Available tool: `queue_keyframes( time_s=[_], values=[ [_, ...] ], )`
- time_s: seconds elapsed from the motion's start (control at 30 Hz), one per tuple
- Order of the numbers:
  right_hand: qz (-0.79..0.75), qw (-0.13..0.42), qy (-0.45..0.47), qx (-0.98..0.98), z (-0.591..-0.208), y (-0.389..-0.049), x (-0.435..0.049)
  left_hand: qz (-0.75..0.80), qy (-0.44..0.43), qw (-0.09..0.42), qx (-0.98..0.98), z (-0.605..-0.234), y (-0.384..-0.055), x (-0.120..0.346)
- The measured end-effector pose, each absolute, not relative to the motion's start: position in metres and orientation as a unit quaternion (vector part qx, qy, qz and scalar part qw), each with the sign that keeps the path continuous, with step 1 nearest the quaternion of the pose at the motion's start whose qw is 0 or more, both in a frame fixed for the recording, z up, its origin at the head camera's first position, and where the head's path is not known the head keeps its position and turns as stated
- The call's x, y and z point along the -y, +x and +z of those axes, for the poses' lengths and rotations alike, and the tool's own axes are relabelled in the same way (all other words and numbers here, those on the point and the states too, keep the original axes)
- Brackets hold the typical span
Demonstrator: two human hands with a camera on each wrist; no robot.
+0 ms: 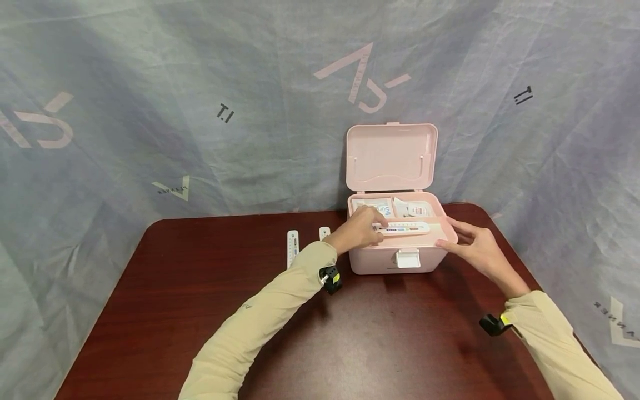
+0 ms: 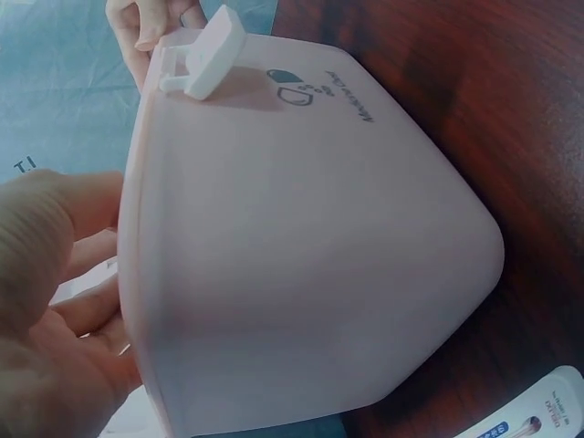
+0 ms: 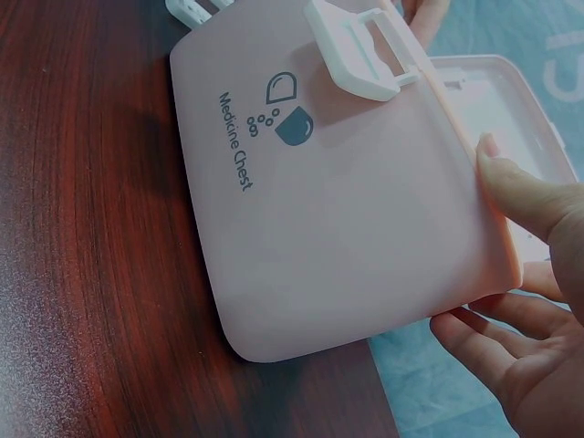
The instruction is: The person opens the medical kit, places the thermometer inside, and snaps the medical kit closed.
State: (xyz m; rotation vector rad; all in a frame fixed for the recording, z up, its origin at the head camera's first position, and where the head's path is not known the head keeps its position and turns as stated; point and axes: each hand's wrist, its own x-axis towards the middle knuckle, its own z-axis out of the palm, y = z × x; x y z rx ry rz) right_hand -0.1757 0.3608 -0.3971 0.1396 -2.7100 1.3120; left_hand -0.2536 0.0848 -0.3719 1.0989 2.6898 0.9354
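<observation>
Your left hand [image 1: 364, 226] has its grip clamped on a thermometer [image 1: 407, 228] over the pink box [image 1: 371, 262]; your right hand [image 1: 479, 251] clasps that box's rim

Pink box [image 1: 370, 262] — wood-grained red-brown table [image 1: 390, 339]

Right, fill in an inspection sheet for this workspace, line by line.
Surface: dark red-brown table, glossy, with some glare.
Job's things: pink medicine chest, lid raised, packets in its rear compartments; white scaled strip at its front part; second strip and third strip on the table left of it, both partly hidden by the left arm.
Clutter: nothing seen.
Hands: left hand pinches the white scaled strip's left end; right hand holds the chest's right front corner.
Cables: nothing seen.
Surroundings: printed grey-blue cloth behind and at both sides.
</observation>
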Motion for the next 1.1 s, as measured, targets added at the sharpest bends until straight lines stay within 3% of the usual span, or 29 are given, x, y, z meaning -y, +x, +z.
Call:
queue_keyframes(
  time_s=[0.4, 1.1],
  values=[
    [0.438, 0.063, 0.045, 0.895, -0.399, -0.176, -0.362, 0.266, 0.379, -0.006, -0.886, -0.379, -0.254, -0.086],
    [0.439, 0.062, 0.042, 0.895, -0.402, -0.176, -0.363, 0.274, 0.367, -0.025, -0.889, -0.385, -0.249, -0.085]
  ],
)
